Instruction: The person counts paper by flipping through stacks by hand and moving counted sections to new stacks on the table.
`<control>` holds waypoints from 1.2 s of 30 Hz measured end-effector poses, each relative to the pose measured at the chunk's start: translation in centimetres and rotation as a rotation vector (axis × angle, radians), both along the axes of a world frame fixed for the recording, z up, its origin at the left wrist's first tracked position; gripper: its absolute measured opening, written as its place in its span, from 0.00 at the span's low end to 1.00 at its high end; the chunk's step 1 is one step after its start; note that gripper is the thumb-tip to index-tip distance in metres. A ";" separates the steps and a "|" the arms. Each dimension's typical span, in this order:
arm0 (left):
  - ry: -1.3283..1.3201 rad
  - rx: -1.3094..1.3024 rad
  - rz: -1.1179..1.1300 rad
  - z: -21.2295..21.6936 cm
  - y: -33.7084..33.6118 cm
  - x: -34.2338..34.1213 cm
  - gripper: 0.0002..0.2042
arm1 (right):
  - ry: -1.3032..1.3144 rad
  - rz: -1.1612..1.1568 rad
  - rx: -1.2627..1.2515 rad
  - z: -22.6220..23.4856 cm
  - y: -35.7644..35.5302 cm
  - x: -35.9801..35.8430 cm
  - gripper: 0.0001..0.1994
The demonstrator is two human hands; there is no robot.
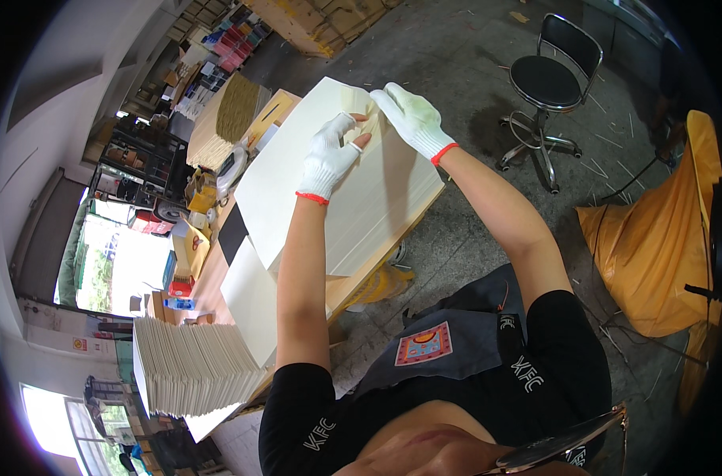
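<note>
Both hands wear white knitted gloves with red cuffs and work at the far corner of a tall stack of cream paper sheets (pixel 353 198) lying on a wooden desk (pixel 341 289). The left hand (pixel 329 159) has its fingertips bare; thumb and forefinger are pinched together on a lifted corner of the top sheet. The right hand (pixel 412 119) lies beside it, fingers spread flat and pressing on the same curled corner, not closed round anything. The two hands nearly touch.

On the desk nearer the person, just left of the left forearm, stands a fanned pile of folded cream sheets (pixel 194 365), with loose flat white sheets (pixel 250 301) between it and the big stack. Beyond the stack lie a bundle of brown and pale card (pixel 226 119), a tape dispenser (pixel 232 168) and small yellow and red boxes (pixel 190 254) along the desk's left edge. None of these lies between the hands and the sheet corner.

On the concrete floor to the right stands a black swivel chair (pixel 555 79) on a chrome base, well apart from the desk, and further right an orange plastic sack (pixel 662 238). The person wears a grey apron (pixel 448 341) over black clothes.
</note>
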State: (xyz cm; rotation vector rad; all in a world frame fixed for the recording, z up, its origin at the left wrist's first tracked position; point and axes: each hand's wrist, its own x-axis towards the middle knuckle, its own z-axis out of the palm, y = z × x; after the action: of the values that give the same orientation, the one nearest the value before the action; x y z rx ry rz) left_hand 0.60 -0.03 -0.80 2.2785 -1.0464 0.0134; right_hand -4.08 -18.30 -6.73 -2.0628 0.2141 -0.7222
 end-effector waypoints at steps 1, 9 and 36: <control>0.068 -0.018 0.005 0.5 -0.2 -0.6 0.16 | -0.001 0.006 0.009 0.0 -0.1 0.0 0.26; -0.051 -0.025 -0.038 -1.0 0.5 1.3 0.16 | 0.014 0.006 0.006 0.4 0.3 0.0 0.25; -0.123 0.042 -0.034 -0.6 0.1 0.8 0.17 | 0.013 -0.002 0.039 -0.1 0.1 0.2 0.24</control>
State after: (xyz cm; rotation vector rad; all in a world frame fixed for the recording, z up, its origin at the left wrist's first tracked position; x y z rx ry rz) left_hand 1.35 0.05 -1.38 2.3214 -1.1587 0.1197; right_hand -3.88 -18.20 -6.83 -2.0313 0.2363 -0.7007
